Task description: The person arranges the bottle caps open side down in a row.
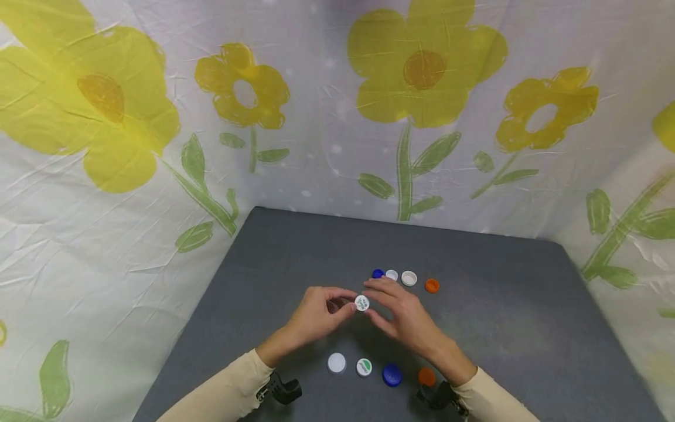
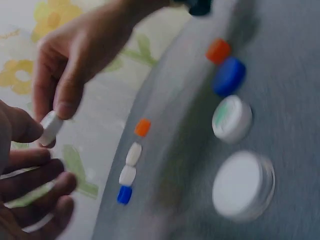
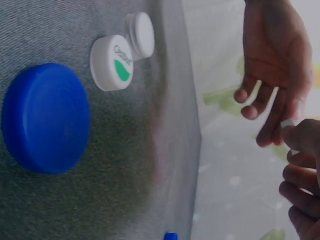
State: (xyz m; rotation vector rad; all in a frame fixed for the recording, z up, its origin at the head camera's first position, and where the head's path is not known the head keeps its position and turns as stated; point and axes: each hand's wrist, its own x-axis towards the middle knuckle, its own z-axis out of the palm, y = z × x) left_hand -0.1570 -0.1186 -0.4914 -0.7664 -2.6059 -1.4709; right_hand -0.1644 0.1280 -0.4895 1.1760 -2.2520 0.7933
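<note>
In the head view my left hand [image 1: 316, 313] and right hand [image 1: 403, 313] meet over the middle of the table. Between their fingertips is a small white bottle cap [image 1: 361, 303] with green writing on its top face. The left thumb and index finger pinch it from one side, while its other fingers fan out below in the left wrist view. From the opposite side, the right thumb and a finger pinch the same cap [image 2: 51, 129]. Closest to me lie a plain white cap [image 1: 337, 363], a white cap with a green mark [image 1: 364, 367], a blue cap [image 1: 392, 375] and an orange cap [image 1: 426, 377].
Beyond the hands is a row of caps: a small blue one [image 1: 377, 274], two white ones [image 1: 409, 278] and an orange one [image 1: 432, 286]. The dark grey table [image 1: 506, 328] reaches back to a flower-printed curtain [image 1: 316, 117].
</note>
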